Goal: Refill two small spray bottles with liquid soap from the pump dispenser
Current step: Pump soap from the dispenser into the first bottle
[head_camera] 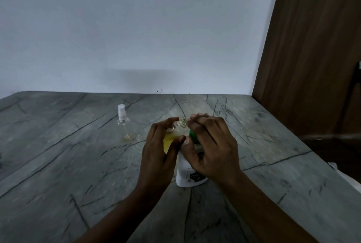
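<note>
Between the hands: small bottle (170, 138), sprayer off, roughly half full of yellow soap, neck up near the spout of the pump dispenser (184, 173).

- Left hand (160, 151) is wrapped round the small bottle, holding it off the desk (58, 155), beside the dispenser.
- Right hand (213, 145) is draped over the green pump head (193, 135), thumb at its near side. It looks like a clamp on the head, ready to press.
- Second spray bottle (123, 123) stands well out past the left hand, cap on, only a trace of liquid at the bottom. Not yet filled, I'd judge.

Step in hand: pumping soap into the held bottle. To do it well:
- Get the bottle mouth directly under the spout tip; the fingers hide that joint, so I can't confirm alignment.
- Use short, slow strokes. Thick soap strings and will miss a narrow neck.
- Keep the bottle upright, and stop below the shoulder so the sprayer tube fits.
- Press straight down so the dispenser base doesn't rock.
</note>
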Demonstrator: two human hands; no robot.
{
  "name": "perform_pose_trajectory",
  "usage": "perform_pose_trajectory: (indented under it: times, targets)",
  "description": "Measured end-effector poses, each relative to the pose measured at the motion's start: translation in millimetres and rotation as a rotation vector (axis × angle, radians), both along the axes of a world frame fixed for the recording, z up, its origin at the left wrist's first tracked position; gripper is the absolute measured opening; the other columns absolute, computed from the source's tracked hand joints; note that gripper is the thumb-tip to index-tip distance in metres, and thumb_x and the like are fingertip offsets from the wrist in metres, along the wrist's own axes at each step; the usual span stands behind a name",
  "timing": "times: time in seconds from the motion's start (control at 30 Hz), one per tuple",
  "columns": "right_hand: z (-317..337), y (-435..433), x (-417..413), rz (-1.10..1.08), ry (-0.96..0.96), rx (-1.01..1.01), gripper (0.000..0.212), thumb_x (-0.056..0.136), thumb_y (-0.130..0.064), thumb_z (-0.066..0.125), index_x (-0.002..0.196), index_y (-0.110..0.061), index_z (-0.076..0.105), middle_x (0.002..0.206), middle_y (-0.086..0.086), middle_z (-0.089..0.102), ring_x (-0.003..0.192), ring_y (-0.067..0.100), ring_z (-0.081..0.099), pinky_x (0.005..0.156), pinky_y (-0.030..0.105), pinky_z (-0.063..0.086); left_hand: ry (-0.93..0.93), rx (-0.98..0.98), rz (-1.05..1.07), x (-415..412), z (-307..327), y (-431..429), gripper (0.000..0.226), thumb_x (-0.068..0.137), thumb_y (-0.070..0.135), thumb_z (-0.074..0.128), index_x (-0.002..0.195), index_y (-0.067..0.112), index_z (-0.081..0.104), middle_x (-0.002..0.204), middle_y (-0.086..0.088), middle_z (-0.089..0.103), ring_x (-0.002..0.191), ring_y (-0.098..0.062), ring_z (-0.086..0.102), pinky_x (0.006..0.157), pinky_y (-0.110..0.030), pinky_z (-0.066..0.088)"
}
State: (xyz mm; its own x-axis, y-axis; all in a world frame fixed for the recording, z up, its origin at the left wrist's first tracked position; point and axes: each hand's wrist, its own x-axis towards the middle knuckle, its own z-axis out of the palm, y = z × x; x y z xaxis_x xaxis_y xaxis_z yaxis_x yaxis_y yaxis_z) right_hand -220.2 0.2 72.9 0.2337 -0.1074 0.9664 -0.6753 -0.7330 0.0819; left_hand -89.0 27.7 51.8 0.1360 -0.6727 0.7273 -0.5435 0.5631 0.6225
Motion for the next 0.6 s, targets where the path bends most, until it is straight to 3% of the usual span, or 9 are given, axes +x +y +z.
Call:
perform_pose_trajectory:
  times: [0.2,0.6]
  targets:
    - [-7.9,0.9,1.5,0.001,-0.043,0.036,0.025,0.080,-0.015,0.059,0.091,0.005,0.072,0.093,0.015,0.069,0.095,0.021,0.056,0.095,0.017,0.038,-0.008,0.020,-0.007,-0.1,-3.5,2.6,0.038,0.084,0.020,0.056,0.118,0.036,0.046,0.109,0.018,0.050,0.102,0.003,0.051,0.081,-0.006,0.040]
    - [-1.2,1.7,1.0,0.004,-0.039,0.045,0.025,0.081,-0.015,0.058,0.091,0.003,0.072,0.093,0.014,0.068,0.094,0.021,0.055,0.089,0.016,0.038,0.004,0.020,-0.004,-0.2,1.0,2.3,0.036,0.085,0.022,0.057,0.117,0.034,0.047,0.108,0.020,0.049,0.100,0.007,0.050,0.078,-0.003,0.038]
